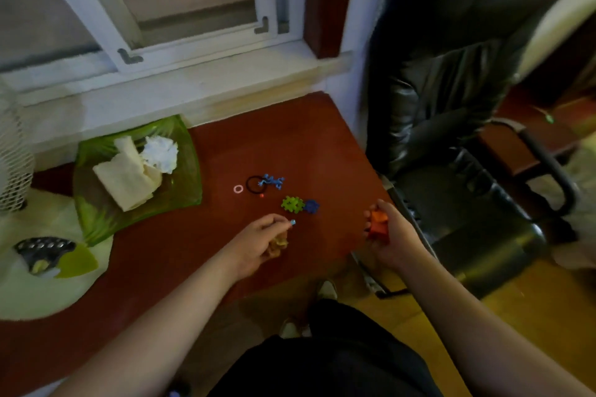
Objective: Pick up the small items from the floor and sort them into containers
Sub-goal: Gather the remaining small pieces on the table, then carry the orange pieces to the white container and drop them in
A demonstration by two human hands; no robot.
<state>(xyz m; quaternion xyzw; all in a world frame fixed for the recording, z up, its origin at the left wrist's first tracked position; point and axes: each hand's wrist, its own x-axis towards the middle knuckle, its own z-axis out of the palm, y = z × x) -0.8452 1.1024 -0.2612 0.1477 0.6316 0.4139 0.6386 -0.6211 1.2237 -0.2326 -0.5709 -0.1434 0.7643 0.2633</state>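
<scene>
- Nearest to us, we are seeing dark black trousers (322,361) and two pale shoe tips (327,288) poking out over the yellow wooden floor (451,325).
- We are reaching out with our left hand (258,243) over the near part of the dark red surface (290,142); it is pinching a tiny light-blue bead (293,222) at its fingertips while curling around a crumpled tan item (277,245) that is too blurred to identify.
- We are cupping our right hand (392,235), palm up, around small orange blocks (377,222), by the red surface's right edge.
- Just beyond our hands, a lime-green toothed plastic piece (293,204) is touching a dark-blue toothed piece (311,206).
- Farther in, a blue toy lizard (272,181) is overlapping a black elastic hair loop (254,185), with a small white ring (238,188) to the left and a tiny red bead (261,195) beside the loop.
- At the far-left corner, a translucent green square glass dish (183,171) is holding crumpled white paper (159,153) and folded cream cloth (127,177).
- A black leather office chair (451,126) is standing to the right.
</scene>
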